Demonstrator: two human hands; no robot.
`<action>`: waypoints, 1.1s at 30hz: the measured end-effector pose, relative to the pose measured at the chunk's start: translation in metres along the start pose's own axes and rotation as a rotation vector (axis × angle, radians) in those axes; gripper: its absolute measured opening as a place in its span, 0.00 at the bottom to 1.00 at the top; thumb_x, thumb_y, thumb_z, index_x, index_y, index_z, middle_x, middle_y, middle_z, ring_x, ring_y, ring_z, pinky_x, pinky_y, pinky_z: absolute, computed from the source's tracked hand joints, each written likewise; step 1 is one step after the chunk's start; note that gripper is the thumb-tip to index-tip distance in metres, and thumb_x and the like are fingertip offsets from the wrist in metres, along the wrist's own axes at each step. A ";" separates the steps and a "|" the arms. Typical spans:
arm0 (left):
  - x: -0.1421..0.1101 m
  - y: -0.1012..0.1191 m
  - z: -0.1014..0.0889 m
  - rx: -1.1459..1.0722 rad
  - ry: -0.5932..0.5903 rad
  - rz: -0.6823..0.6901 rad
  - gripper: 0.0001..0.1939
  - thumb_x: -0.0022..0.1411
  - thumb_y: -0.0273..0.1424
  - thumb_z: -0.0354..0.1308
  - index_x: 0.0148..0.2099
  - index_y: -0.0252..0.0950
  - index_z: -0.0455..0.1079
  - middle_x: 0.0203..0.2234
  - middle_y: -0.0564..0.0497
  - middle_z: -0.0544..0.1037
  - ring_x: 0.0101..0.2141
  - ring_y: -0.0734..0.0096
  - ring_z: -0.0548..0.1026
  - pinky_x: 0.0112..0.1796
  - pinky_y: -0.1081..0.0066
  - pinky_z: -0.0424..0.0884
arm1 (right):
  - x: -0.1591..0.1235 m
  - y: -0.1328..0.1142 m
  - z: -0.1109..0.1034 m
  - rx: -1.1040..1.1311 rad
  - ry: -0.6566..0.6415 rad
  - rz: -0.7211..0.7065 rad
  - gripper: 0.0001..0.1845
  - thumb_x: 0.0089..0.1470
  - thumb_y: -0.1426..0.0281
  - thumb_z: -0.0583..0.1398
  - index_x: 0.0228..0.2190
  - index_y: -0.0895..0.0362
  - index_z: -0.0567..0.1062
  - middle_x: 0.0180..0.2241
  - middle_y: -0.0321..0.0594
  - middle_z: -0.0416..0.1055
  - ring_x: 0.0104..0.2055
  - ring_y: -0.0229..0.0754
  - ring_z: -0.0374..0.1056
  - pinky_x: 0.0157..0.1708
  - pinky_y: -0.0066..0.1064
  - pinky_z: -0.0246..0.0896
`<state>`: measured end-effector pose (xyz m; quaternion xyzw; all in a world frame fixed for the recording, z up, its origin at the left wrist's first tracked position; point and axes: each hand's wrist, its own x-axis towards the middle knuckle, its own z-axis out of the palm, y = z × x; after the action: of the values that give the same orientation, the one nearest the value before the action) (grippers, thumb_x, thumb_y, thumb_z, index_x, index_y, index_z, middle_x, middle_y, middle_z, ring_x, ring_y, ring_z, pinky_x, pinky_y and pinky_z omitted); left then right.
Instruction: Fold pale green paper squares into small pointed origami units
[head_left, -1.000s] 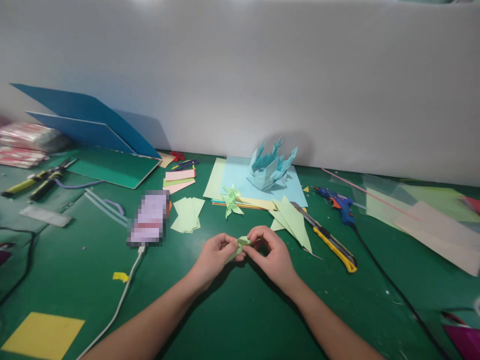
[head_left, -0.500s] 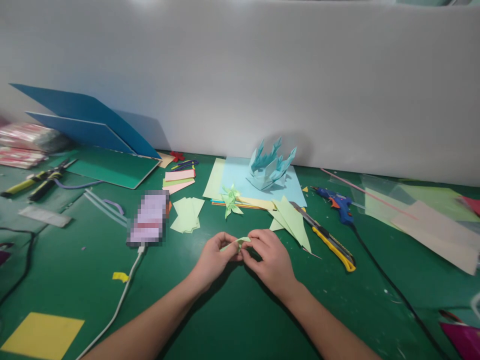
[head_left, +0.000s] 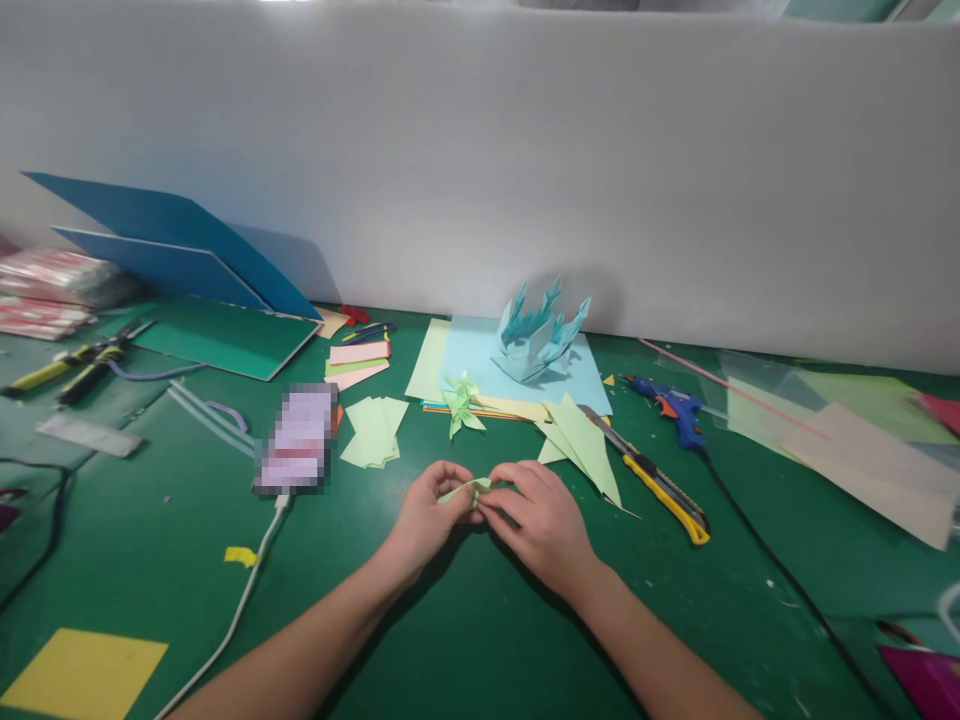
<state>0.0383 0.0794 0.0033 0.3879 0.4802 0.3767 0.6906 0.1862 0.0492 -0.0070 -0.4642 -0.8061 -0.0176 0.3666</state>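
Between my two hands is a small folded piece of light green paper point(head_left: 481, 485), partly covered by fingers. My left hand point(head_left: 437, 505) pinches it between thumb and fingers. From the other side, my right hand point(head_left: 536, 508) grips its right end with the fingertips. Just beyond the hands lies a green folded paper flower point(head_left: 463, 403). Behind that, a light blue folded paper crown-like piece point(head_left: 536, 340) stands on light blue sheets point(head_left: 592, 385). Cut green paper strips point(head_left: 375, 430) lie to the left, and green paper pieces point(head_left: 581, 450) to the right.
A utility knife point(head_left: 660, 495) and a blue glue gun point(head_left: 675, 405) with a black cord lie on the right. On the left are a phone point(head_left: 300, 435) with a white cable, pliers point(head_left: 94, 365) and blue boards point(head_left: 172, 245). Yellow paper point(head_left: 86, 672) lies front left.
The fingertips of my right hand have shifted slightly on the green paper, and its visible tip has moved a little left. Both hands remain in nearly the same place.
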 end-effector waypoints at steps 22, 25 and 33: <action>0.000 -0.001 -0.002 0.073 0.021 0.022 0.14 0.44 0.34 0.66 0.33 0.33 0.70 0.27 0.53 0.75 0.24 0.76 0.73 0.30 0.75 0.70 | 0.002 -0.002 -0.003 0.108 0.140 0.099 0.10 0.56 0.68 0.55 0.31 0.55 0.76 0.32 0.43 0.70 0.35 0.43 0.64 0.36 0.36 0.62; 0.000 -0.001 -0.001 0.092 0.026 0.022 0.13 0.45 0.34 0.65 0.34 0.32 0.72 0.28 0.52 0.77 0.24 0.76 0.74 0.31 0.74 0.71 | 0.001 0.000 -0.004 0.069 0.142 0.102 0.10 0.56 0.67 0.55 0.31 0.56 0.76 0.32 0.43 0.70 0.35 0.43 0.65 0.36 0.36 0.61; -0.004 0.008 0.002 0.193 0.060 0.050 0.08 0.45 0.30 0.64 0.31 0.34 0.76 0.28 0.51 0.80 0.28 0.69 0.75 0.33 0.72 0.72 | -0.001 0.002 -0.006 -0.065 0.099 -0.016 0.12 0.57 0.65 0.54 0.32 0.55 0.76 0.35 0.45 0.71 0.37 0.45 0.64 0.37 0.38 0.61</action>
<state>0.0376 0.0790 0.0126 0.4529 0.5251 0.3572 0.6258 0.1918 0.0471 -0.0038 -0.4681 -0.7897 -0.0698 0.3904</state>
